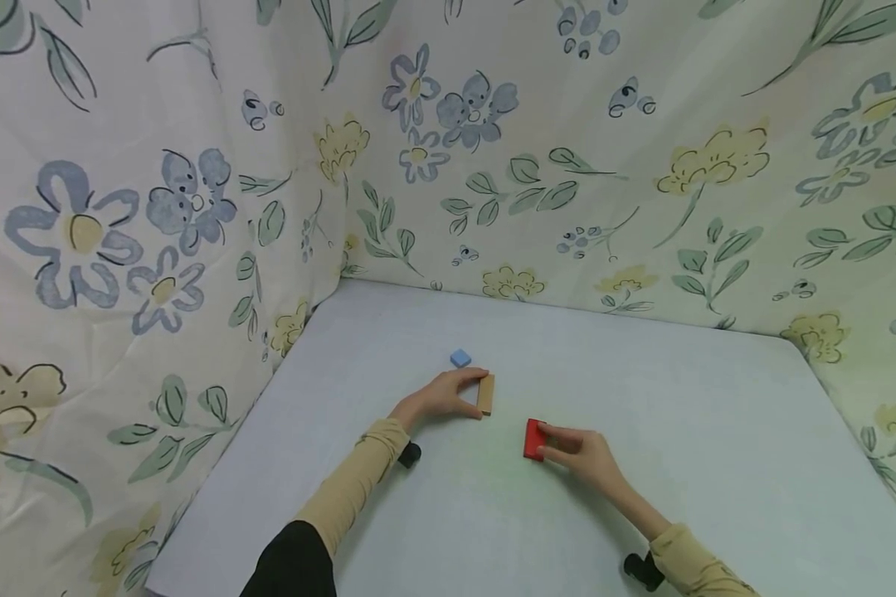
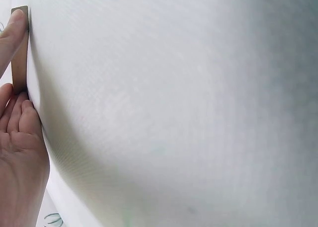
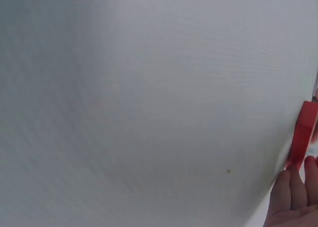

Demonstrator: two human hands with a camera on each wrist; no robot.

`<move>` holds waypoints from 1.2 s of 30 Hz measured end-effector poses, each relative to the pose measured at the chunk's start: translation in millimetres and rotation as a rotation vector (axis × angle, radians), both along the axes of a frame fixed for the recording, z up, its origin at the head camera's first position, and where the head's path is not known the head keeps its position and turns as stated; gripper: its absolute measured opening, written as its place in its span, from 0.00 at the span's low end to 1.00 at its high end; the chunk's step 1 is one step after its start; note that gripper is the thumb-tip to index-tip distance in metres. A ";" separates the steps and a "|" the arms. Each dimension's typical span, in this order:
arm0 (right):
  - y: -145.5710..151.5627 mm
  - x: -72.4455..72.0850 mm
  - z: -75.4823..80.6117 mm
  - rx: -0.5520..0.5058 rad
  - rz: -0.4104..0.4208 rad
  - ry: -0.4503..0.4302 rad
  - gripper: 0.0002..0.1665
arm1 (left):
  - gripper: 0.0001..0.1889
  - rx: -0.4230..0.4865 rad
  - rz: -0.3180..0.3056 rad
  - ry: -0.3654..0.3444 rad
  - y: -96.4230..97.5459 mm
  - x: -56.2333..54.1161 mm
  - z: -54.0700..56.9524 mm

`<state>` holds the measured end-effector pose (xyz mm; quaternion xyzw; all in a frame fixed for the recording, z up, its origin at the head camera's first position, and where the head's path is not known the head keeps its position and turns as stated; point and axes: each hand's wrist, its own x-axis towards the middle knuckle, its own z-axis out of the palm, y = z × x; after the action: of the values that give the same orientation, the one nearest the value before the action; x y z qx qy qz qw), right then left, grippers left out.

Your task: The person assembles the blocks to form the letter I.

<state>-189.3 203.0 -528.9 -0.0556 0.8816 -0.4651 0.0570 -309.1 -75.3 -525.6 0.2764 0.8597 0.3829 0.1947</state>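
Note:
In the head view my left hand (image 1: 445,395) pinches a plain wooden block (image 1: 486,395) by its two ends, thumb at the near end and fingers at the far end. The left wrist view shows the same long, narrow block (image 2: 20,63) between thumb and fingers, low at the white surface. My right hand (image 1: 584,454) grips a red block (image 1: 533,439) from its right side, thumb and fingertips on it. In the right wrist view the red block (image 3: 302,132) shows at the right edge, partly cut off. A small blue block (image 1: 460,358) lies just beyond my left fingers.
A white-covered table (image 1: 642,381) spreads under both hands. Floral curtains (image 1: 530,166) hang along its back and sides. Black wrist cameras, such as the left one (image 1: 410,453), are strapped below the hands.

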 end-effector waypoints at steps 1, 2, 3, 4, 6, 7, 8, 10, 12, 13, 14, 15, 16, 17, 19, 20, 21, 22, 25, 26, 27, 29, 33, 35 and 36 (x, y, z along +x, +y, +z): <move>-0.5 0.2 -1.3 0.009 -0.007 0.002 0.26 | 0.43 0.002 -0.001 0.001 0.0 -0.2 -0.5; -0.9 0.3 -2.6 0.013 -0.011 0.004 0.25 | 0.43 0.005 -0.002 0.000 0.1 -0.1 -0.5; -1.3 0.5 -3.6 0.017 -0.011 0.011 0.25 | 0.43 0.004 -0.001 -0.001 0.2 0.1 -0.2; -1.5 0.4 -4.6 0.016 -0.016 0.014 0.25 | 0.42 0.005 0.000 -0.002 0.1 0.3 -0.1; -1.8 0.3 -6.5 0.014 -0.021 0.029 0.24 | 0.42 0.003 0.003 -0.004 0.1 0.7 0.5; -1.8 0.4 -7.1 0.013 -0.020 0.037 0.24 | 0.42 0.003 0.005 -0.005 0.1 1.0 1.1; -1.8 0.5 -7.6 0.012 -0.017 0.046 0.24 | 0.42 0.003 0.006 -0.007 0.2 1.4 1.8; -1.8 0.5 -8.7 0.012 -0.014 0.066 0.24 | 0.42 0.007 0.008 -0.011 0.3 1.6 2.5; -1.7 0.9 -9.2 0.011 -0.014 0.081 0.24 | 0.42 0.012 0.008 -0.016 0.6 1.7 3.1; -1.6 0.9 -9.4 0.011 -0.013 0.088 0.24 | 0.42 0.015 0.008 -0.018 0.7 1.6 3.2; -1.5 0.9 -9.7 0.011 -0.013 0.093 0.24 | 0.42 0.018 0.007 -0.019 0.7 1.5 3.1; -1.4 0.8 -9.9 0.011 -0.013 0.096 0.24 | 0.42 0.019 0.006 -0.019 0.7 1.3 3.0; -1.4 0.8 -9.9 0.009 -0.013 0.096 0.24 | 0.42 0.019 0.006 -0.019 0.8 1.2 2.9; -1.4 1.0 -9.8 0.006 -0.015 0.093 0.24 | 0.42 0.021 0.005 -0.019 0.7 1.1 2.5; -1.6 0.9 -9.6 0.003 -0.014 0.087 0.24 | 0.42 0.022 0.006 -0.021 0.6 1.0 2.0; -1.7 1.0 -9.4 0.003 -0.014 0.082 0.24 | 0.42 0.022 0.007 -0.022 0.5 1.0 1.9; -1.9 1.1 -9.3 0.003 -0.013 0.078 0.24 | 0.42 0.021 0.008 -0.024 0.5 1.0 1.7; -2.0 1.2 -9.0 0.003 -0.014 0.076 0.24 | 0.42 0.022 0.008 -0.026 0.7 1.0 1.9; -1.9 1.6 -8.4 0.007 -0.013 0.075 0.24 | 0.42 0.019 0.011 -0.029 1.1 1.2 2.3; -1.8 1.7 -8.3 0.006 -0.012 0.076 0.24 | 0.42 0.017 0.012 -0.029 1.2 1.4 2.3; -1.6 1.8 -8.3 0.005 -0.011 0.077 0.24 | 0.42 0.016 0.012 -0.030 1.2 1.6 2.4; -1.2 1.7 -8.2 0.003 -0.006 0.080 0.24 | 0.42 0.010 0.012 -0.027 1.2 2.0 2.5; -0.2 0.8 -8.9 0.012 0.004 0.081 0.24 | 0.42 0.004 0.007 -0.019 1.2 2.9 3.7; 0.1 0.2 -9.0 0.020 0.013 0.082 0.24 | 0.42 0.000 0.006 -0.017 1.0 3.2 4.7; 0.2 -0.1 -9.1 0.020 0.016 0.083 0.24 | 0.42 0.005 0.007 -0.018 0.8 3.4 5.2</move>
<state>-189.4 203.2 -537.9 -0.0813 0.8874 -0.4531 0.0245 -305.7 -74.5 -520.5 0.2705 0.8579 0.3881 0.2005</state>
